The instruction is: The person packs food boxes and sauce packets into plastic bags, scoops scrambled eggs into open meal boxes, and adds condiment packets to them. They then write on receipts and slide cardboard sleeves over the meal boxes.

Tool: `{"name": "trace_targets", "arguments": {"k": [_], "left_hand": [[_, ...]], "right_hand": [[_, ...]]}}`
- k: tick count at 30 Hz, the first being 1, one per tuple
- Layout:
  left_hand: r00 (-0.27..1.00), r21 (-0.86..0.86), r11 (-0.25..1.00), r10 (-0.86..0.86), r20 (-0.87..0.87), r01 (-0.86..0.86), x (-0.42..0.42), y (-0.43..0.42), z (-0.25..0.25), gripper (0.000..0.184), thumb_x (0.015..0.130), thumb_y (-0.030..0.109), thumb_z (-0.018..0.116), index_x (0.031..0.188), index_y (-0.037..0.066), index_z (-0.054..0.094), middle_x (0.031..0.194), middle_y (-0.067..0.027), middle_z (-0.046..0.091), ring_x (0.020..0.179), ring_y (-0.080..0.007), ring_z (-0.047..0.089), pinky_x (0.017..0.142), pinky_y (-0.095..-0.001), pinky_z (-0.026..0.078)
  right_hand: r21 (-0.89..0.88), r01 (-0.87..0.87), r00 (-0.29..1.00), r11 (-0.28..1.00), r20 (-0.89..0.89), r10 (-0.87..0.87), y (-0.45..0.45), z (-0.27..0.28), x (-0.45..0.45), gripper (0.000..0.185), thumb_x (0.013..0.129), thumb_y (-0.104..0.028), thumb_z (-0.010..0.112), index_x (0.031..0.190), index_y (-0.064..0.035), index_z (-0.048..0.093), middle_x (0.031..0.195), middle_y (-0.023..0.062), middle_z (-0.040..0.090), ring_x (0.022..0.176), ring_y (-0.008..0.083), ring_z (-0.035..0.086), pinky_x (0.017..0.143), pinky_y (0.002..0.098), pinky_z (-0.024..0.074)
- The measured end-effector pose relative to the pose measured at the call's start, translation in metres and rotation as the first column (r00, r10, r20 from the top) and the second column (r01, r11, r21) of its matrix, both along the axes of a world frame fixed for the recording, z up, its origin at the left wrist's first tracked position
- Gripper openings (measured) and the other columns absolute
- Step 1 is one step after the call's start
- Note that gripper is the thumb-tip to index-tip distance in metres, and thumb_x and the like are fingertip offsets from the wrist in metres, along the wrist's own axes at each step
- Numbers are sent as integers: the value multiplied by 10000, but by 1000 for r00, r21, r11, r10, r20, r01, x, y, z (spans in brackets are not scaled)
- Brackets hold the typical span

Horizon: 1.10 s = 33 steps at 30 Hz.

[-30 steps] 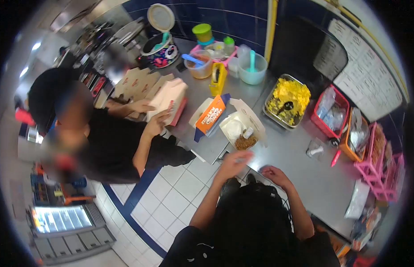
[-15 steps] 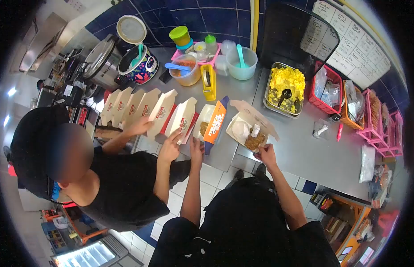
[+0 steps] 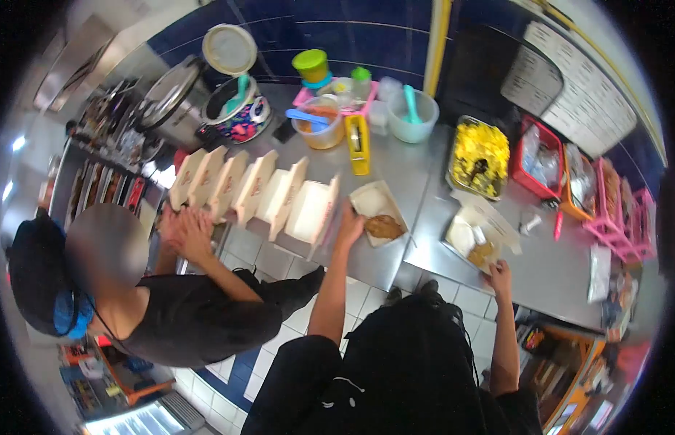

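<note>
My left hand (image 3: 350, 228) is closed at the left edge of an open carton (image 3: 374, 197) with a brown fried piece (image 3: 384, 227) inside. Off to the right, my right hand (image 3: 500, 274) pinches the near corner of a second open carton (image 3: 457, 232), which holds white rice, a small white packet and brown fried food. Several empty open cartons (image 3: 305, 210) stand in a row to the left of my left hand.
A co-worker's hands (image 3: 189, 230) are together by the row's left end. Behind are a yellow tape dispenser (image 3: 358, 145), a sauce tub (image 3: 319, 130), a bowl with a turquoise spoon (image 3: 413, 127), a tray of yellow food (image 3: 481, 156) and a red basket (image 3: 538, 159).
The rice carton and my right hand have moved right. My left hand is now at the fried-piece carton, and the orange sleeve beside it is out of view. The co-worker's hands have left the cartons and come together.
</note>
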<state>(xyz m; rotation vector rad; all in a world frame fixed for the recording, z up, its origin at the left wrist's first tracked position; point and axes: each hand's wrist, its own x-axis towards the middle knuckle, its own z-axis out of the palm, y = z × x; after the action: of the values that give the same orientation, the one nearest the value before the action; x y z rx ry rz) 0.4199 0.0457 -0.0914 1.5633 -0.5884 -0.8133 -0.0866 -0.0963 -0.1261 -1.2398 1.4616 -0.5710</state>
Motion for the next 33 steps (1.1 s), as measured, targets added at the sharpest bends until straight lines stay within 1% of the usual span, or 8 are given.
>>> {"name": "trace_targets", "arguments": {"k": [5, 7, 8, 18, 24, 30, 31, 33], "left_hand": [[978, 84, 995, -38, -206, 56, -39, -4, 11, 932, 715, -46, 713, 1485, 41, 195, 1389, -196, 422, 1107, -331, 590, 562, -311, 588], [985, 84, 996, 14, 171, -29, -66, -10, -42, 940, 673, 47, 792, 1438, -16, 248, 1351, -205, 432, 1239, -340, 486, 1011, -429, 470], [992, 59, 996, 54, 115, -61, -77, -13, -40, 970, 651, 102, 825, 1426, -39, 259, 1356, -230, 424, 1311, -362, 415, 1142, -429, 311], [932, 167, 980, -160, 326, 110, -119, -43, -19, 1300, 430, 219, 981, 1488, 15, 254, 1428, -263, 400, 1317, -407, 429, 1104, -442, 394], [923, 451, 867, -328, 201, 210, -167, -51, -7, 1377, 428, 265, 976, 1546, 92, 190, 1420, -268, 381, 1308, -462, 422, 1089, -481, 404], [903, 72, 979, -205, 378, 191, -231, -56, 3, 1111, 423, 269, 980, 1390, 64, 471, 1284, -257, 560, 1234, -403, 526, 1059, -467, 426], [965, 210, 977, -76, 249, 22, -249, -52, 10, 968, 458, 255, 978, 1305, 46, 560, 1276, -207, 606, 1225, -328, 557, 1060, -435, 432], [993, -45, 993, -102, 61, 105, -262, -54, 23, 951, 674, 240, 914, 1419, -14, 381, 1319, -160, 576, 1122, -265, 620, 968, -370, 513]], "right_hand": [[57, 116, 992, 992, 38, -118, 6, -2, -36, 413, 975, -216, 610, 1288, 6, 460, 1068, 159, 620, 739, 259, 697, 604, 318, 589], [86, 167, 978, 982, 115, -176, 14, 11, -41, 439, 986, -231, 601, 1320, 8, 447, 1128, 161, 597, 768, 259, 698, 618, 315, 592], [89, 154, 973, 984, 158, -167, 14, 14, -37, 450, 992, -239, 595, 1337, 5, 441, 1153, 160, 586, 778, 258, 698, 620, 311, 591], [63, 105, 986, 992, 126, -112, -18, -6, -42, 439, 1003, -284, 580, 1334, -23, 459, 1095, 123, 580, 630, 212, 667, 520, 272, 545], [-68, -9, 1000, 998, 21, 10, -43, -30, -85, 411, 998, -288, 575, 1302, -25, 488, 1038, 128, 594, 632, 181, 645, 485, 257, 519], [-224, -119, 992, 967, 21, 127, -52, -15, -122, 422, 953, -217, 651, 1262, 47, 536, 977, 135, 653, 751, 177, 656, 550, 275, 533], [-100, -137, 974, 985, 165, 152, -49, 6, -125, 462, 949, -212, 658, 1301, 56, 523, 1002, 137, 657, 810, 177, 657, 616, 281, 548], [2, -70, 968, 998, 243, 67, -40, 38, -128, 465, 969, -215, 635, 1344, 28, 506, 1092, 131, 627, 951, 178, 640, 767, 304, 555]]}}
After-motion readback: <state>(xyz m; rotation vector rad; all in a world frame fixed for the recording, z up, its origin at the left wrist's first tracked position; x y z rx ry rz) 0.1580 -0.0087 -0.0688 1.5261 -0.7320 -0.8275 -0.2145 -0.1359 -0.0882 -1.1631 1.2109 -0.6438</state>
